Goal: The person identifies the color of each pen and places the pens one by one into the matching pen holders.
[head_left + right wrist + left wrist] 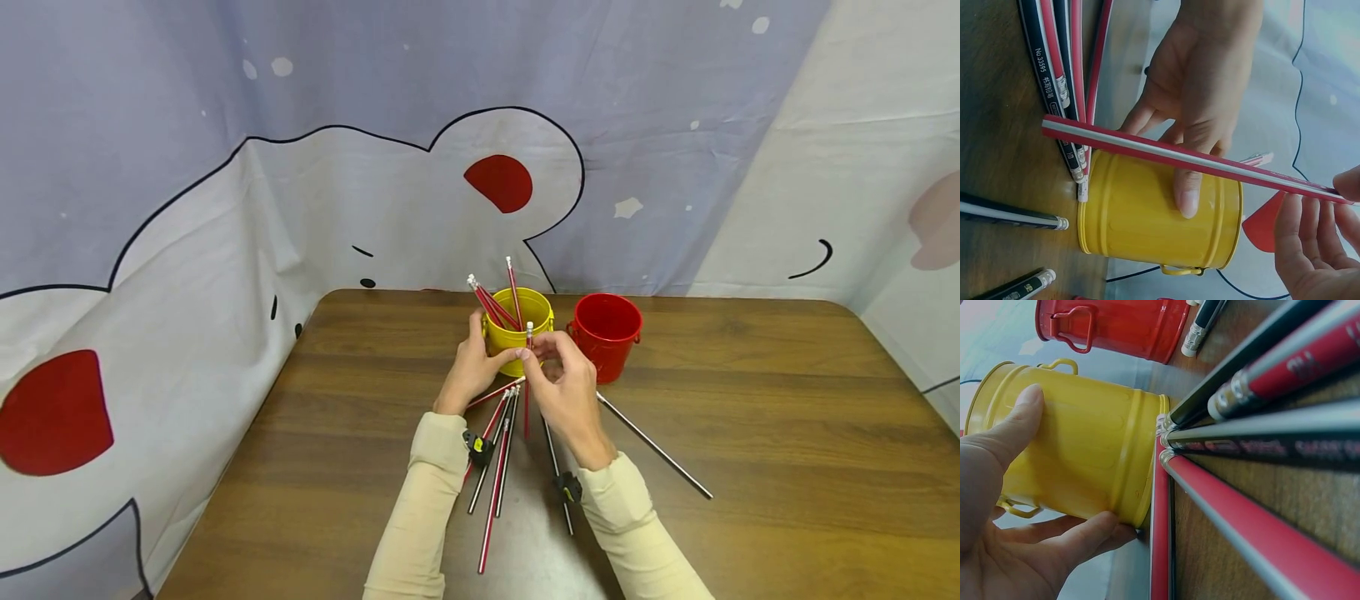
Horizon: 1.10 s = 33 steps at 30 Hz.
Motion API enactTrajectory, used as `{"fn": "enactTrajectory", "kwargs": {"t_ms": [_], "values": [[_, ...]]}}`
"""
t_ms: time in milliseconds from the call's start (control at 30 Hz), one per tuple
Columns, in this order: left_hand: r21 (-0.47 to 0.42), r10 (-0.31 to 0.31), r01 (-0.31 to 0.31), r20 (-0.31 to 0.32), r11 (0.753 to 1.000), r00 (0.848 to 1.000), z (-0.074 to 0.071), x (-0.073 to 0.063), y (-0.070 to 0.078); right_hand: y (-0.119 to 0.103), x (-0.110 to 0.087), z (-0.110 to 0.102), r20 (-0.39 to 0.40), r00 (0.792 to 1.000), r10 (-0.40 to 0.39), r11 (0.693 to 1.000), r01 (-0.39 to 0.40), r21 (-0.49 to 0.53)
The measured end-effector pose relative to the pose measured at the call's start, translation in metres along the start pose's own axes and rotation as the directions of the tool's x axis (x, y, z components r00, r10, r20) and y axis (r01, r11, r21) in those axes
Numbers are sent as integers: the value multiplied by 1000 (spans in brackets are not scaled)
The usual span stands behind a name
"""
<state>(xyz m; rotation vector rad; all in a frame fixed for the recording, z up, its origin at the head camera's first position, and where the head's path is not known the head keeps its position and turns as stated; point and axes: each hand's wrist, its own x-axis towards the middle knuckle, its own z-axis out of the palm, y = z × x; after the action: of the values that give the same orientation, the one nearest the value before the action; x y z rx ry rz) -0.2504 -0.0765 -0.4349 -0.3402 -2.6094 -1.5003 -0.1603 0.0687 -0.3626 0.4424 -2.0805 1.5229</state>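
My left hand point(472, 365) grips the side of a yellow bucket point(1085, 437), thumb on the near wall and fingers round the far side. Several red pencils point(491, 304) with white erasers lean inside that bucket. In front of it, my right hand point(564, 387) pinches a red-and-silver striped pencil point(1197, 161) near its eraser end. This pencil hangs roughly upright, its lower end toward the table. Below the left hand, several red and black pencils point(498, 475) lie in a loose fan, eraser ends near the bucket's base.
A red bucket point(609, 333) stands right of the yellow one on the wooden table point(787, 433). One black pencil point(656, 446) lies at the right, another point(557, 475) beneath the right wrist. A patterned cloth point(360, 183) hangs behind the table.
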Motion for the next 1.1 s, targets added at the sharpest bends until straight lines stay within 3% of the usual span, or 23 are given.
{"fn": "enactTrajectory", "kwargs": {"t_ms": [200, 567, 800, 1100], "values": [[0, -10, 10, 5, 1000, 1000, -1, 0, 0, -16, -1, -2, 2, 1000, -14, 1000, 14, -26], [10, -19, 19, 8, 1000, 1000, -2, 0, -1, -14, -2, 1, -11, 998, -69, 998, 69, -13], [16, -40, 40, 7, 999, 999, -2, -1, 0, -13, -4, 5, -29, 989, -144, 989, 143, -30], [7, -28, 28, 10, 1000, 1000, -1, -1, 0, -16, 3, 1, -41, 989, -139, 990, 138, -30]]}}
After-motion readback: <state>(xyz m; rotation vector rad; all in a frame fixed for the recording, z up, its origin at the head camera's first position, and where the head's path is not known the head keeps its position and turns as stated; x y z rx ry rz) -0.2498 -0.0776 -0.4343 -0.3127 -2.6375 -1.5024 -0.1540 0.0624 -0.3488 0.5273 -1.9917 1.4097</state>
